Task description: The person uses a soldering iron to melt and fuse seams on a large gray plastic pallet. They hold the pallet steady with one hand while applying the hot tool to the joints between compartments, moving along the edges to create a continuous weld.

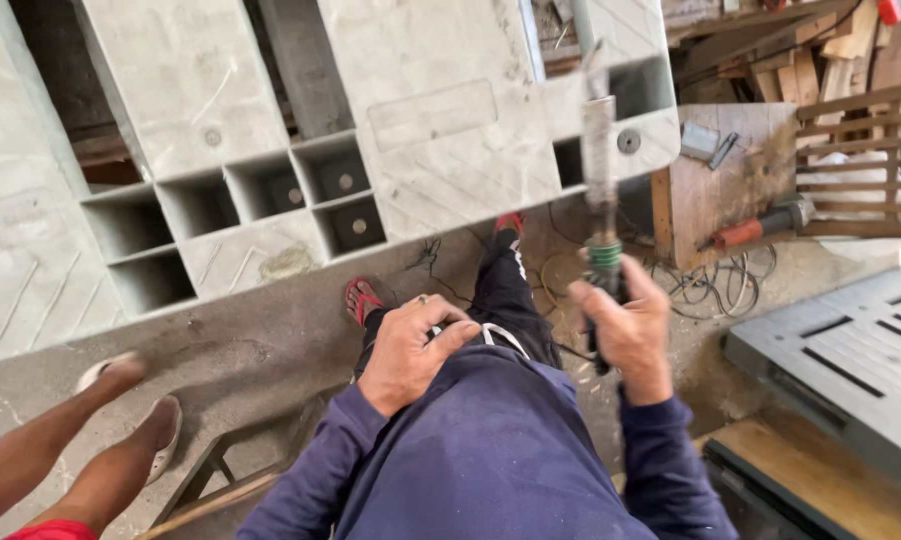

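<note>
Long grey metal tool with a green-ringed collar stands near upright in the right hand, its shaft blurred and rising in front of the large grey plastic pallet. Right fingers are wrapped tight around the tool's dark grip just below the green ring. Left hand rests on the person's dark trouser leg, fingers pressed together and curled, holding nothing. Both arms wear dark blue sleeves. 2 red sandals show on the concrete floor below the pallet. Another person's 2 bare legs in pale shoes stand at lower left. An orange-handled power tool lies well apart, beside tangled cables.
</note>
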A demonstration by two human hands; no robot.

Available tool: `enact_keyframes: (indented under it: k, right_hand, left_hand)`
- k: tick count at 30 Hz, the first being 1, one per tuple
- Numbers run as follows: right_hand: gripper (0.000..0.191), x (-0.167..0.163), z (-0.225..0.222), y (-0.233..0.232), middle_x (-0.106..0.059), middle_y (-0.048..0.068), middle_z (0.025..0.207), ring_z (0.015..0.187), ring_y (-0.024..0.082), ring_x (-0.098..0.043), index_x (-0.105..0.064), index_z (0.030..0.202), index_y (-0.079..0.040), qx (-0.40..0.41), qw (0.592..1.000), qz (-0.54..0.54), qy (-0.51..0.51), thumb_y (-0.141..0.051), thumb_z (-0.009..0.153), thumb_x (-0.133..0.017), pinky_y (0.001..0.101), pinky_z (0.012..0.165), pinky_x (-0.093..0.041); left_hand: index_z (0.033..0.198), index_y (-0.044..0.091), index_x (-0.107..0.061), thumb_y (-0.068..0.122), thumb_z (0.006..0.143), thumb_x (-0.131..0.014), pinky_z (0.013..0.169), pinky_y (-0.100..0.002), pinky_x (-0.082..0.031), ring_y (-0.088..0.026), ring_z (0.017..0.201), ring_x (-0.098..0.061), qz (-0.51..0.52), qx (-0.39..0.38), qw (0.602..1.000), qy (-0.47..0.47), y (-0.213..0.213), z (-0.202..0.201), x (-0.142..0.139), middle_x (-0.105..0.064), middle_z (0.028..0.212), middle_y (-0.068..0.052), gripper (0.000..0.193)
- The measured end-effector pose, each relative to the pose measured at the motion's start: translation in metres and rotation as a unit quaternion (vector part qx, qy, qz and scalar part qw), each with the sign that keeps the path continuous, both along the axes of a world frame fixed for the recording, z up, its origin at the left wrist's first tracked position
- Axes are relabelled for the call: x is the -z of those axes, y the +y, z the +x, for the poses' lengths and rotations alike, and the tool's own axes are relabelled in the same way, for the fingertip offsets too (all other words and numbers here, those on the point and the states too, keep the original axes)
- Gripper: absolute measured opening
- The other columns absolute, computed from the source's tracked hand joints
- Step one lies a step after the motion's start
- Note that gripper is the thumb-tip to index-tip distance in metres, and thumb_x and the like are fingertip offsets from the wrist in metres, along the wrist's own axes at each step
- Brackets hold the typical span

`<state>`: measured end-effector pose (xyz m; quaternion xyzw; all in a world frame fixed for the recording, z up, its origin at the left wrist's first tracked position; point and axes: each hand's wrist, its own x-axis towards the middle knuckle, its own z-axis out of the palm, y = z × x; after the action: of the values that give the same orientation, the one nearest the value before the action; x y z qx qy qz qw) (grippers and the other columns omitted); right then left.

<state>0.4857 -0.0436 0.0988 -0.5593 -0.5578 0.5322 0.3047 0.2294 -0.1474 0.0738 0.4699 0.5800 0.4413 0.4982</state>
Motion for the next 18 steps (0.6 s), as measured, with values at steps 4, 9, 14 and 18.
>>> enact_keyframes:
  k: [4, 9, 14, 18]
  right_hand:
    - [0.034, -0.001, 0.053, 0.105, -0.063, 0.002, 0.081, 0.061, 0.009, -0.058, -0.065, 0.124, 0.003, 0.005, 0.999, 0.021, -0.028, -0.003, 0.093, -0.076, 0.0249, 0.053, -0.047]
    - [0.037, 0.000, 0.099, 0.244, -0.066, 0.003, 0.083, 0.056, 0.009, -0.060, -0.064, 0.125, -0.001, -0.009, 0.997, -0.043, 0.058, -0.007, 0.090, -0.075, 0.0250, 0.048, -0.049]
    - [0.041, 0.008, 0.114, 0.343, -0.063, 0.002, 0.077, 0.050, 0.012, -0.057, -0.061, 0.127, -0.002, 0.019, 0.974, -0.163, 0.157, -0.017, 0.090, -0.074, 0.0243, 0.043, -0.044]
    - [0.042, 0.023, 0.118, 0.400, -0.062, 0.002, 0.079, 0.054, 0.012, -0.057, -0.058, 0.129, -0.002, 0.020, 0.963, -0.184, 0.197, -0.017, 0.093, -0.073, 0.0236, 0.046, -0.043]
  left_hand:
    - [0.095, 0.007, -0.075, 0.023, 0.092, -0.074, 0.070, -0.037, -0.050, -0.025, 0.077, -0.065, -0.003, 0.031, 0.999, 0.044, 0.100, 0.029, -0.010, -0.069, 0.080, -0.007, 0.017]
    - [0.100, 0.007, -0.073, 0.021, 0.094, -0.073, 0.078, -0.038, -0.051, -0.028, 0.089, -0.065, 0.070, -0.063, 0.988, 0.124, 0.234, 0.099, -0.023, -0.070, 0.091, -0.008, 0.015]
    - [0.111, 0.004, -0.069, 0.018, 0.094, -0.072, 0.087, -0.036, -0.054, -0.027, 0.098, -0.068, 0.032, -0.106, 0.994, 0.019, 0.326, 0.174, -0.031, -0.070, 0.108, -0.011, 0.023]
    - [0.117, 0.003, -0.070, 0.018, 0.093, -0.074, 0.097, -0.039, -0.051, -0.032, 0.115, -0.061, 0.037, -0.097, 0.989, 0.110, 0.366, 0.199, -0.015, -0.064, 0.128, -0.013, 0.029]
